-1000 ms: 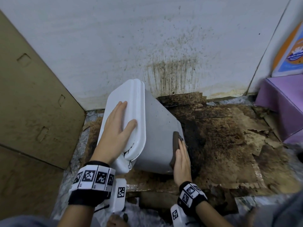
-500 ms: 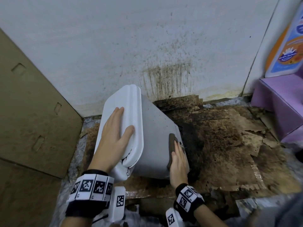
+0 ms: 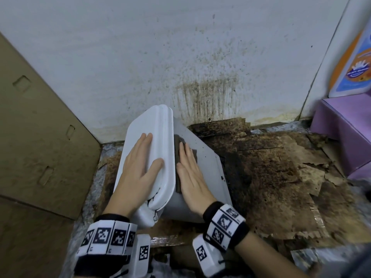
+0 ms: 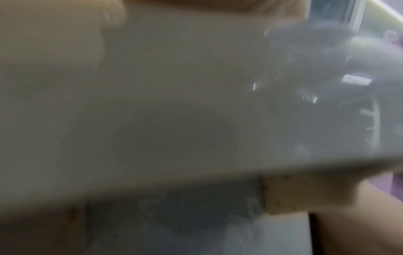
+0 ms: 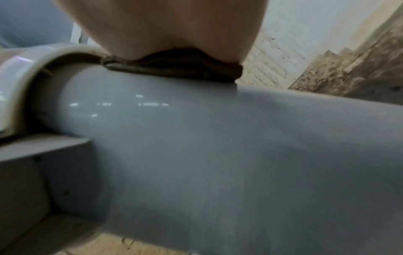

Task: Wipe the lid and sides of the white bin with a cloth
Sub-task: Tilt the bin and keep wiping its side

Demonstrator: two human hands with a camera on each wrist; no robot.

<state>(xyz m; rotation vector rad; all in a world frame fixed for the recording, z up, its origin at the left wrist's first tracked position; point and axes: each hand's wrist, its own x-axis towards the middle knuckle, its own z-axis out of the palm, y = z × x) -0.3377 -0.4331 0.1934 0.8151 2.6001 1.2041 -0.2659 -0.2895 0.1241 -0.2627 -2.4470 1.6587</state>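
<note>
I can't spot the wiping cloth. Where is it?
In the head view the brown cloth lies flat under the right hand, pressed on the white bin's side, just right of the lid.

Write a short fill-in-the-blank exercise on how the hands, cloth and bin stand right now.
1. The left hand lies flat on the bin's ____.
2. The right hand presses a ____ cloth against the side of the white bin.
3. The bin is ____ rather than upright.
4. The stained wall stands ____ the bin.

Missing words: lid; brown; tilted; behind
</note>
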